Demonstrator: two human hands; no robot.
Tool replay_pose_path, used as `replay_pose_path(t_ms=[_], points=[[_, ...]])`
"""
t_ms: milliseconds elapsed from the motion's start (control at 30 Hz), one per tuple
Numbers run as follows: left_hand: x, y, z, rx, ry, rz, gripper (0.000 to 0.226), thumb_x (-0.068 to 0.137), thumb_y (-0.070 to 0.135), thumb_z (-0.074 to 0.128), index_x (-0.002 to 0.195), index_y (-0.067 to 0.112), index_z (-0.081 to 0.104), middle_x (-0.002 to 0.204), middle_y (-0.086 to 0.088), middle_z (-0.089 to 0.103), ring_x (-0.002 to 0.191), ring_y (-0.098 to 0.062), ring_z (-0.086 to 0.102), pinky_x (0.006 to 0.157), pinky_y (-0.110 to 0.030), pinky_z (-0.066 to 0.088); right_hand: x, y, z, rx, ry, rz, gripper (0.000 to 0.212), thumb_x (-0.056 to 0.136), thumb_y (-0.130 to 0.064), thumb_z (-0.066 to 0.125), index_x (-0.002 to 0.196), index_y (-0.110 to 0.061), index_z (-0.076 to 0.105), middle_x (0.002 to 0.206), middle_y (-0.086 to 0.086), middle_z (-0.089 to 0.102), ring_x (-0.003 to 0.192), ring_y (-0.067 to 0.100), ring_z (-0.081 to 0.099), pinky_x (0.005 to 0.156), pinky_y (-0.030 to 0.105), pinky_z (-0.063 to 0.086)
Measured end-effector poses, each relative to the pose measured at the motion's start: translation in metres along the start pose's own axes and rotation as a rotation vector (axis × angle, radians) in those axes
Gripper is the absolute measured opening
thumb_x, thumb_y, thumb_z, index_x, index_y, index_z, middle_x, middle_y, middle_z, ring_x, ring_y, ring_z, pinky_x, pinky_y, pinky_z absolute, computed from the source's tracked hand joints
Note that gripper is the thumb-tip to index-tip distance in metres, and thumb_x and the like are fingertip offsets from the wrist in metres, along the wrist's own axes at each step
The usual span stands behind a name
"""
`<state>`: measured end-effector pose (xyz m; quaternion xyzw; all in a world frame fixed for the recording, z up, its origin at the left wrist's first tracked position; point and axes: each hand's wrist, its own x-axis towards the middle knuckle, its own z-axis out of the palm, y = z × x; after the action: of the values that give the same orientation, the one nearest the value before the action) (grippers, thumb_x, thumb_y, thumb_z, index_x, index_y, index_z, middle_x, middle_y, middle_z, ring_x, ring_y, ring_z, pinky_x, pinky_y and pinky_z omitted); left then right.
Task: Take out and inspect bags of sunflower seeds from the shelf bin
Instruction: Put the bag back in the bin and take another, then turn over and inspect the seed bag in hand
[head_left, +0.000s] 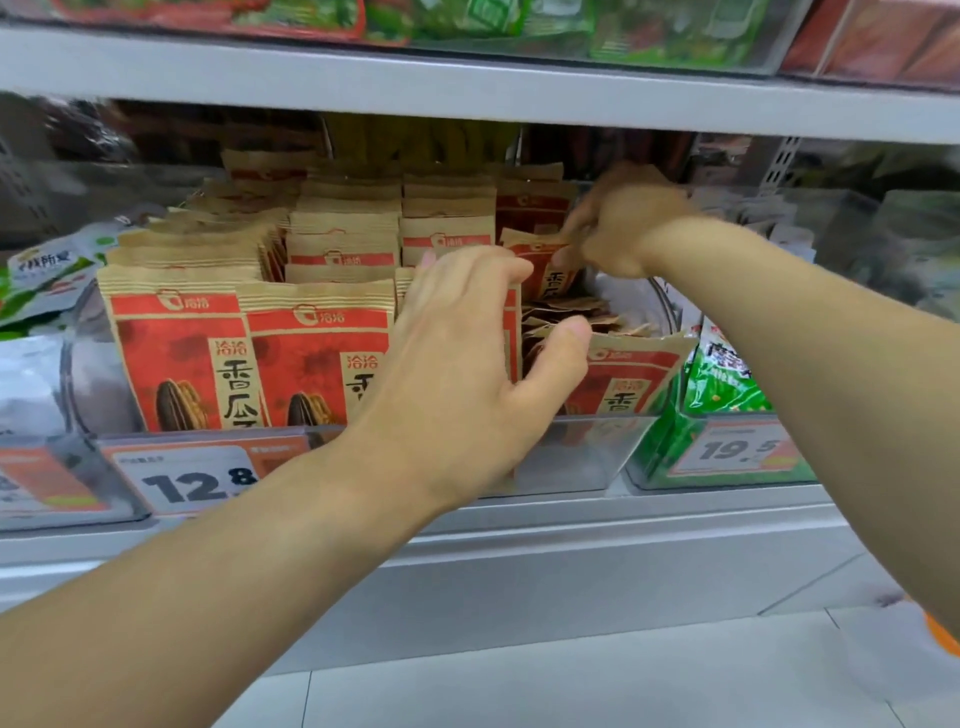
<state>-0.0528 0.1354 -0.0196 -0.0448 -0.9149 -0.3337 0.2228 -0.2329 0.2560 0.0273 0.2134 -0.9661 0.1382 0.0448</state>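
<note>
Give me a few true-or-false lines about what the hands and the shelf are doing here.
1. Both hands reach into the clear bin. True.
2. The right hand pinches a seed bag at the back. True.
3. The left hand holds a green bag. False: it grips red and tan seed bags.
4. The price tag under the bin reads 19.5. False: it starts 12.8.
5. Green packs sit right of the bin. True.
</note>
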Motion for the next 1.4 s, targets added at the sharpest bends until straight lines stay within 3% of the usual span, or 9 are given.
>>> replay_pose_path(t_ms=[133,200,300,400,567,667,1000,1200,1400], points=[[0.002,-0.001,0.001,-0.003,0.001,-0.005,0.058,0.092,0.057,0.039,0.136,0.022,0.048,0.123,0.018,0.038,0.127,-0.001,0.036,0.121,-0.042,0.028,0.0,0.006,0.002,0.09,-0.06,-0.05,0.024,0.085,-0.045,0.078,0.1,-0.026,0.077,0.103,-0.007,0.071,0.092,0.01,0.062,0.084,0.023,0.044],[0.001,-0.002,0.002,-0.007,0.005,0.005,0.057,0.092,0.058,0.039,0.136,0.024,0.048,0.122,0.019,0.038,0.124,0.002,0.035,0.121,-0.042,0.029,-0.001,0.014,0.008,0.321,0.098,-0.067,0.021,0.086,-0.047,0.076,0.097,-0.028,0.074,0.095,-0.011,0.067,0.09,0.007,0.061,0.077,0.02,0.043],[0.001,-0.002,0.002,-0.012,0.019,0.009,0.056,0.091,0.059,0.039,0.135,0.025,0.048,0.12,0.021,0.037,0.119,0.005,0.034,0.121,-0.04,0.03,0.003,0.019,0.014,0.56,0.356,-0.036,0.028,0.093,-0.03,0.072,0.119,-0.023,0.065,0.113,-0.008,0.062,0.105,0.008,0.057,0.074,0.014,0.048],[0.002,-0.003,0.002,-0.012,0.025,0.01,0.056,0.091,0.059,0.04,0.134,0.024,0.049,0.119,0.02,0.037,0.118,0.005,0.034,0.121,-0.04,0.03,0.012,0.015,0.015,0.527,0.149,0.018,0.056,0.092,-0.018,0.072,0.143,-0.022,0.051,0.133,-0.001,0.056,0.114,0.013,0.053,0.083,0.021,0.048],[0.001,-0.002,0.0,0.003,0.007,0.016,0.057,0.092,0.058,0.04,0.136,0.021,0.048,0.121,0.018,0.038,0.126,-0.003,0.037,0.12,-0.042,0.03,0.007,0.013,0.009,0.535,0.137,0.086,0.013,0.09,-0.019,0.077,0.101,-0.024,0.071,0.112,-0.006,0.059,0.105,0.013,0.057,0.083,0.019,0.048],[0.001,-0.002,0.001,0.009,0.001,0.017,0.057,0.093,0.057,0.04,0.136,0.019,0.048,0.123,0.016,0.038,0.129,-0.006,0.038,0.12,-0.043,0.029,-0.004,0.023,0.009,0.613,0.151,0.118,0.016,0.084,-0.02,0.083,0.077,-0.026,0.069,0.11,-0.002,0.069,0.107,0.017,0.063,0.094,0.031,0.054],[-0.007,0.001,-0.005,-0.048,0.037,0.028,0.058,0.096,0.047,0.06,0.143,0.017,0.042,0.138,0.01,0.043,0.132,-0.007,0.042,0.117,-0.032,0.034,-0.105,0.022,0.005,0.833,0.257,-0.059,0.02,0.084,-0.002,0.078,0.084,-0.021,0.071,0.103,-0.002,0.076,0.093,0.001,0.071,0.095,0.022,0.054],[-0.015,0.012,-0.016,-0.12,0.046,0.027,0.064,0.099,0.051,0.046,0.154,0.021,0.033,0.158,0.005,0.036,0.148,-0.003,0.026,0.121,-0.025,0.023,-0.16,0.0,-0.036,0.977,0.355,-0.144,0.017,0.085,0.002,0.074,0.088,-0.015,0.071,0.094,-0.007,0.08,0.093,0.008,0.075,0.084,0.017,0.056],[-0.022,0.04,-0.03,-0.374,0.179,0.139,0.039,0.102,0.043,0.046,0.139,0.028,0.047,0.133,0.017,0.059,0.126,-0.001,0.054,0.101,-0.017,0.044,-0.182,-0.037,-0.091,1.163,0.518,-0.286,0.017,0.077,-0.015,0.074,0.093,-0.017,0.068,0.082,-0.011,0.078,0.077,0.005,0.074,0.076,0.017,0.056]])
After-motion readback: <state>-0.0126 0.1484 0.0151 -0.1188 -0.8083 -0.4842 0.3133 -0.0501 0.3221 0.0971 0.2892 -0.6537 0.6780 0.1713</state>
